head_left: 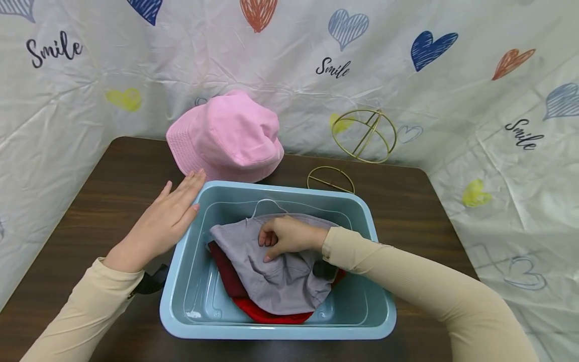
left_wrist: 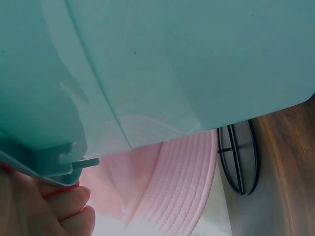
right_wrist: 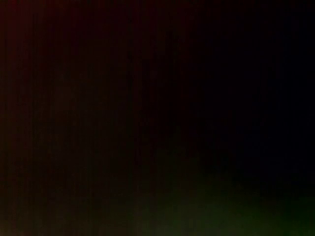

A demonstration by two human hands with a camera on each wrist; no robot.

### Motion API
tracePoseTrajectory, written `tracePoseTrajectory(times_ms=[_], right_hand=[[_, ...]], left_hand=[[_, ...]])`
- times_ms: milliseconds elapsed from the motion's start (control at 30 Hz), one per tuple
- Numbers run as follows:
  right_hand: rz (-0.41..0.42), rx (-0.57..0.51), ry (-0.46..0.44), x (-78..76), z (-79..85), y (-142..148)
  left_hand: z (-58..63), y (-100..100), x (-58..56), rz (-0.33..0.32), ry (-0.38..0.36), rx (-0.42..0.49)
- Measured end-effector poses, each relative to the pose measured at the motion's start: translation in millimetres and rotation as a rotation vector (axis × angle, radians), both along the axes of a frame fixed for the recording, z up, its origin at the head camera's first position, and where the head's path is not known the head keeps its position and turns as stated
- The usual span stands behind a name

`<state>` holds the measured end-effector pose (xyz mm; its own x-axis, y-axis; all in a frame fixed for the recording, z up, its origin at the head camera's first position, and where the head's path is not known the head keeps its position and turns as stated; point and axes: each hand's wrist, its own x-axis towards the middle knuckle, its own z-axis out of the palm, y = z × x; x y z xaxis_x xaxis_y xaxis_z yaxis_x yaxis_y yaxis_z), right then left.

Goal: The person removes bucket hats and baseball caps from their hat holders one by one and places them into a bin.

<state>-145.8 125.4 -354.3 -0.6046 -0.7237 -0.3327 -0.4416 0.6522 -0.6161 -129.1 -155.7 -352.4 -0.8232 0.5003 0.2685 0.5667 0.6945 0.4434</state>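
In the head view, a light blue plastic basin [head_left: 276, 332] holds a grey bucket hat [head_left: 289, 289] with a thin white cord. Under it show a dark red piece [head_left: 226, 274] and a bright red brim [head_left: 271, 317]. My right hand [head_left: 289, 235] is over the grey hat, fingers loosely bent and a gap between thumb and fingertips. My left hand [head_left: 165, 218] lies along the basin's left rim with its fingers straight, thumb at the edge. The left wrist view has the basin's outer wall [left_wrist: 172, 64] and the left fingers [left_wrist: 69, 206] by its rim. The right wrist view is dark.
A pink bucket hat [head_left: 230, 136] sits behind the basin on the dark wooden table [head_left: 407, 221]. To its right stands a gold wire stand [head_left: 372, 131] with a round base [head_left: 332, 186]. A white cloth [head_left: 289, 55] printed with hearts hangs behind.
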Motion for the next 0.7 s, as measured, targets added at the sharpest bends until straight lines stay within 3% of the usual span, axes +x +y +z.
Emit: tracePoseTrajectory(times_ms=[167,433,700], right_hand=[[0.012,-0.027,-0.009,-0.2,-1.2,-1.0],[0.024,-0.24,-0.031,-0.3,16.7,-8.7],[0.039,-0.248,-0.039,2.0,19.1,-29.1]], left_hand=[[-1.0,-0.5,0.8,-0.002,0.002,0.007],[-1.8,-1.0,0.2,-0.007,0.019,0.017],[-1.2,-0.7,0.2,0.0,0.014,0.011]])
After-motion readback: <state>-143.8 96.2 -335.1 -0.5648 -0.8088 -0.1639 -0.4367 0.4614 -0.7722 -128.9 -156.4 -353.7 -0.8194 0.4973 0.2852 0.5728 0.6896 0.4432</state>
